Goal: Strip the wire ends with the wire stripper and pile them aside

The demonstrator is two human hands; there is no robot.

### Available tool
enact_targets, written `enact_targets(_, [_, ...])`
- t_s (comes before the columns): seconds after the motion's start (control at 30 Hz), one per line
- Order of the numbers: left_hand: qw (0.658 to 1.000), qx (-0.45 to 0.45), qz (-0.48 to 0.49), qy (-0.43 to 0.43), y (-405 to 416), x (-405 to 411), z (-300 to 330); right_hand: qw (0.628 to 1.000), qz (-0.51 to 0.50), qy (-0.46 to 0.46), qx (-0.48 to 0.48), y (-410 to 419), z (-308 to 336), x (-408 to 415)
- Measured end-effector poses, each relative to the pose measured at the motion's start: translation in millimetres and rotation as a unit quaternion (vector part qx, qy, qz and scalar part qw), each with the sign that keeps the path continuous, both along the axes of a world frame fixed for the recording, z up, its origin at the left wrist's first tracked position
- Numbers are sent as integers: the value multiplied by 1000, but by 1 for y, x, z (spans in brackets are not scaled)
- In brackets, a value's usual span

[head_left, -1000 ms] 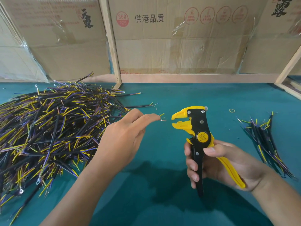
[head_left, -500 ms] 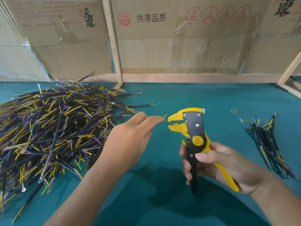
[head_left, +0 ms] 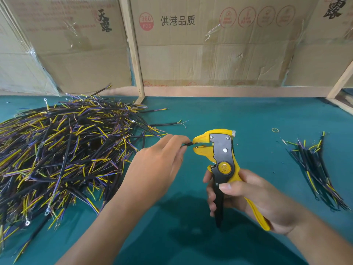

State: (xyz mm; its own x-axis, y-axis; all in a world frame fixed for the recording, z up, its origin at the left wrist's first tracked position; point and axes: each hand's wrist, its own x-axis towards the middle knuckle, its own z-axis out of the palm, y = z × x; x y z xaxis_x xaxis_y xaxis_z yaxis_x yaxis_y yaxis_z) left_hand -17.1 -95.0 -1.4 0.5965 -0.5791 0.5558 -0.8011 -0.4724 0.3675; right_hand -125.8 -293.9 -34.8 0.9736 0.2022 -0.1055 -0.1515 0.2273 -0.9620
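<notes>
1 view, head | left hand (head_left: 152,169) pinches wire (head_left: 188,144), tip at stripper (head_left: 222,159) mouth, jaws apart | right hand (head_left: 246,196) wraps handles | risk: shallow insertion, squeeze misses insulation or nicks strands | done pile (head_left: 315,165) right

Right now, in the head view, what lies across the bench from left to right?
Large wire pile → left hand pinching a wire → wire stripper in the right hand → rubber band → small wire pile.
</notes>
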Motion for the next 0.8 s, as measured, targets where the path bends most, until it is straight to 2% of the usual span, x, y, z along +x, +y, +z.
enact_targets(0.6, [996, -63, -54, 29, 0, 6, -4, 996, 18, 22, 90, 1, 4, -1])
enact_targets(0.8, [992, -84, -63, 66, 0, 8, -6, 992, 30, 23, 117, 1, 3, -2])
